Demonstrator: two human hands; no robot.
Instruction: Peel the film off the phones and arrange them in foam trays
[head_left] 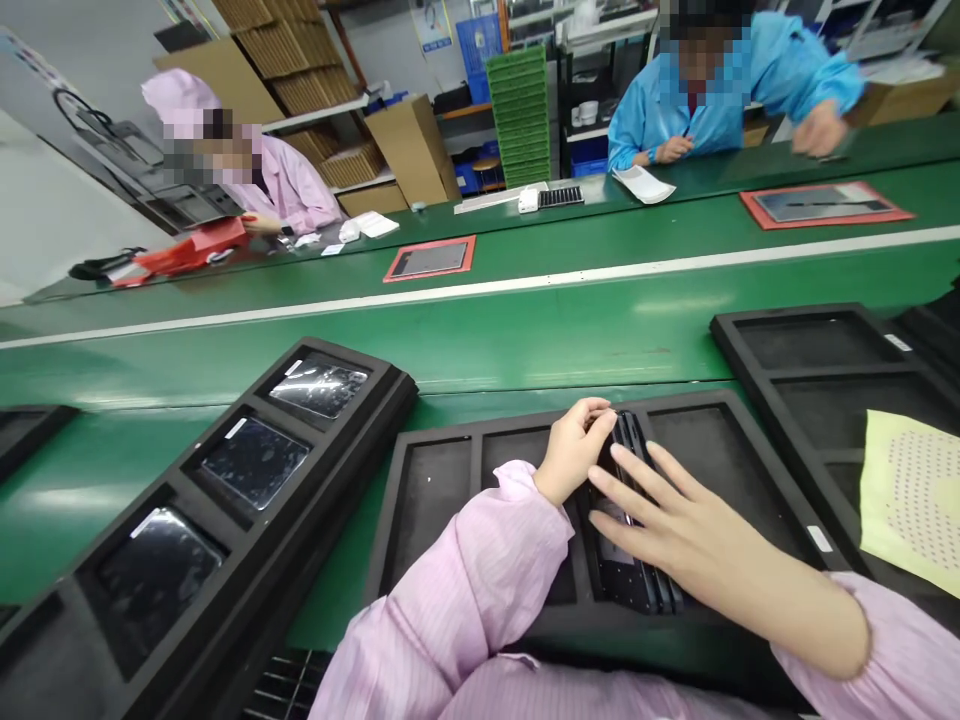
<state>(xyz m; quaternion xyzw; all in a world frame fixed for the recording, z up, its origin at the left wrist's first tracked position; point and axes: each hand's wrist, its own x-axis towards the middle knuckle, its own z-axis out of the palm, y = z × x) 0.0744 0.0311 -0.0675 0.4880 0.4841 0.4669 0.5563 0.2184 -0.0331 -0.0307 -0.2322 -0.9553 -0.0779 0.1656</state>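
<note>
A few thin black device panels (651, 592) stand on edge, close together, in a compartment of the black foam tray (442, 447) in front of me. My left hand (574, 448) is closed at their far end, thumb and fingers at the top corner. Over their right side reaches my right hand (679, 520), its fingers stretched out and spread, seemingly against the panels. That hand covers the middle of the panels, and the exact contact of its fingertips cannot be made out.
Left of me lies a stack of black foam trays (244, 530) with glossy dark panels. Another foam tray (795, 375) is at right, beside a yellow dotted sheet (911, 495). Across the green conveyor (525, 335), two co-workers sit near red mats (469, 255) holding flat panels.
</note>
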